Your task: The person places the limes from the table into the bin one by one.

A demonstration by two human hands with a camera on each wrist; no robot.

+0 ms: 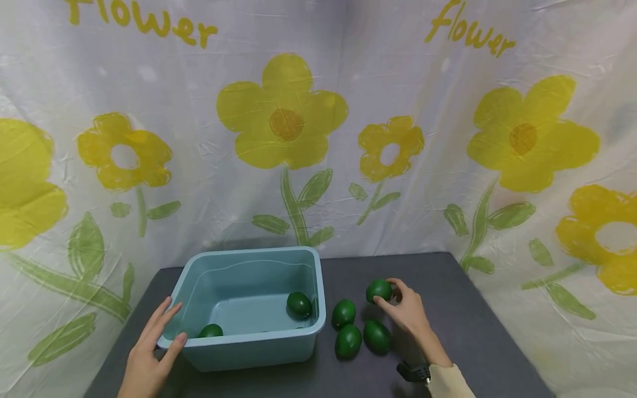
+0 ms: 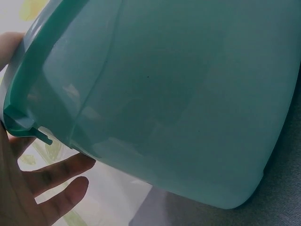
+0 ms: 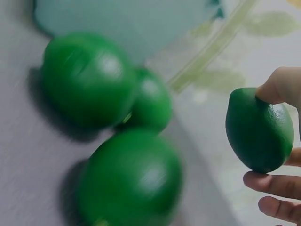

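Note:
My right hand point(image 1: 409, 310) pinches a dark green lime point(image 1: 379, 291) between thumb and fingers, held above the table; the right wrist view shows this lime point(image 3: 259, 129) apart from the others. Three more limes lie close together below it: one point(image 1: 344, 314), a second point(image 1: 348, 341) and a third point(image 1: 376, 337). My left hand point(image 1: 151, 351) rests at the left front corner of a light blue plastic bin point(image 1: 254, 351), thumb and fingers spread about its rim. Inside the bin are a lime point(image 1: 299, 305) on the right and another point(image 1: 210, 330), partly hidden by the front wall.
The dark grey table point(image 1: 423, 271) extends around the bin and limes. Behind and at both sides hangs a white curtain point(image 1: 199, 210) printed with yellow flowers. A black watch point(image 1: 413, 372) is on the right wrist.

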